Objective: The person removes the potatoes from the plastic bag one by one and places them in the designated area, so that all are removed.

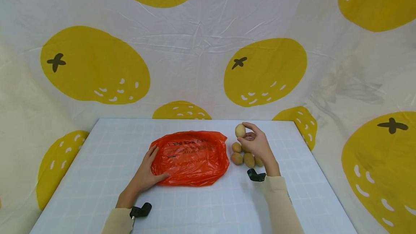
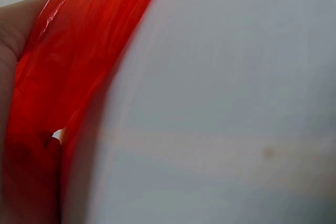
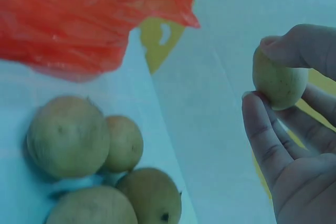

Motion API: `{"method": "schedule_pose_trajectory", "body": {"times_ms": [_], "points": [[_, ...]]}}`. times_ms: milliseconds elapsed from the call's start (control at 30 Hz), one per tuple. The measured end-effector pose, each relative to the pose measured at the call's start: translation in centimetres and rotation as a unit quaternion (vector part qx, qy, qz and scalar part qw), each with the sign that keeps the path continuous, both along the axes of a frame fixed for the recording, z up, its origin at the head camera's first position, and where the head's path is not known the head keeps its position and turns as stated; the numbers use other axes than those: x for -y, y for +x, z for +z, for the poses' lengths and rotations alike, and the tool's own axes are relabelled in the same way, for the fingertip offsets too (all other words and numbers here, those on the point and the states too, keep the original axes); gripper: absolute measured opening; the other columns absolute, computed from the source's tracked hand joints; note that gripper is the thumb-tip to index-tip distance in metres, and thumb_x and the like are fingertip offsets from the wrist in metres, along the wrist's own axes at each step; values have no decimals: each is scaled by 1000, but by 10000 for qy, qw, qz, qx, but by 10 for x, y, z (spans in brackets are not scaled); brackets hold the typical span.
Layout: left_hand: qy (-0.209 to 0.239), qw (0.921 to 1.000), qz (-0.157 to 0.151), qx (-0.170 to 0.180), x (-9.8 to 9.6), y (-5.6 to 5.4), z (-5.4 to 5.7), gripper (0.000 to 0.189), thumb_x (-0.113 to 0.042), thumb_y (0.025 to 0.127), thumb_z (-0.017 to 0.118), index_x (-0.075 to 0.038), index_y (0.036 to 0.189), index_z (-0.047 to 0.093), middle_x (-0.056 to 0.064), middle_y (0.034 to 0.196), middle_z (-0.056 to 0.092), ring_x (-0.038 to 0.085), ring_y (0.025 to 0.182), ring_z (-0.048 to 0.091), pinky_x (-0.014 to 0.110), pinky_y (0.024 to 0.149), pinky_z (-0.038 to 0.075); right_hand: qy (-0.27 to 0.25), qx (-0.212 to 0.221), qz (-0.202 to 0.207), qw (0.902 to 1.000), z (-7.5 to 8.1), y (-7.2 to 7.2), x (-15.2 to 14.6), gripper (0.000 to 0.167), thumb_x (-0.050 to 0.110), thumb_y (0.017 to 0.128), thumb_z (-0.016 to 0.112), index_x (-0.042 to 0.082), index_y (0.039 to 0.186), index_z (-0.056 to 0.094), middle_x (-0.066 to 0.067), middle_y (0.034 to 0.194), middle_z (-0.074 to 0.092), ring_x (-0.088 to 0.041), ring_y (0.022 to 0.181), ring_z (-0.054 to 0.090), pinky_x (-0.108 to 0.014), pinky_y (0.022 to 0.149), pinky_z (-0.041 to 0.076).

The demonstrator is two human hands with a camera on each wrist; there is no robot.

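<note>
My right hand (image 1: pixel 256 145) holds up a pale yellow-green kiwi (image 1: pixel 240 130), pinched between thumb and fingertips. In the right wrist view the same kiwi (image 3: pixel 280 80) is smooth and oval. Below that hand, several browner kiwis (image 1: pixel 249 160) lie bunched on the table; part of the bunch is hidden behind the hand. My left hand (image 1: pixel 147 170) rests against the left side of a red plastic bag (image 1: pixel 191 172), its fingers at the left rim and its thumb spread along the front edge. The left wrist view has the red plastic (image 2: pixel 79 56) close up beside the hand.
The bag is spread in a shallow oval shape, with dark printed lettering on it. Beneath everything is a table (image 1: pixel 201 212) with a pale checked cover. A white cloth backdrop (image 1: pixel 182 64) with large yellow fruit prints hangs behind and beside it.
</note>
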State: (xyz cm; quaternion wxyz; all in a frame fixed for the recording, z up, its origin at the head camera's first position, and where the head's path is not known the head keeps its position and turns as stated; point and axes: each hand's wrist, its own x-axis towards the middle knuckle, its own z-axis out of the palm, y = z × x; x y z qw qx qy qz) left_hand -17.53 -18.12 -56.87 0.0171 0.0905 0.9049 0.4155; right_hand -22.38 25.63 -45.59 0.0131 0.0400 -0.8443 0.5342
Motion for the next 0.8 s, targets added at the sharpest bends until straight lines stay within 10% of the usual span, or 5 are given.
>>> {"method": "schedule_pose_trajectory", "body": {"times_ms": [800], "points": [[-18, 10000, -21, 38, 0, 0, -1, 117, -50, 78, 86, -9, 165, 19, 16, 171, 10, 48, 153, 21, 74, 109, 37, 569, 196, -318, 9977, -32, 7, -74, 64, 18, 93, 76, 12, 150, 48, -19, 153, 48, -27, 111, 65, -19, 80, 55]]}}
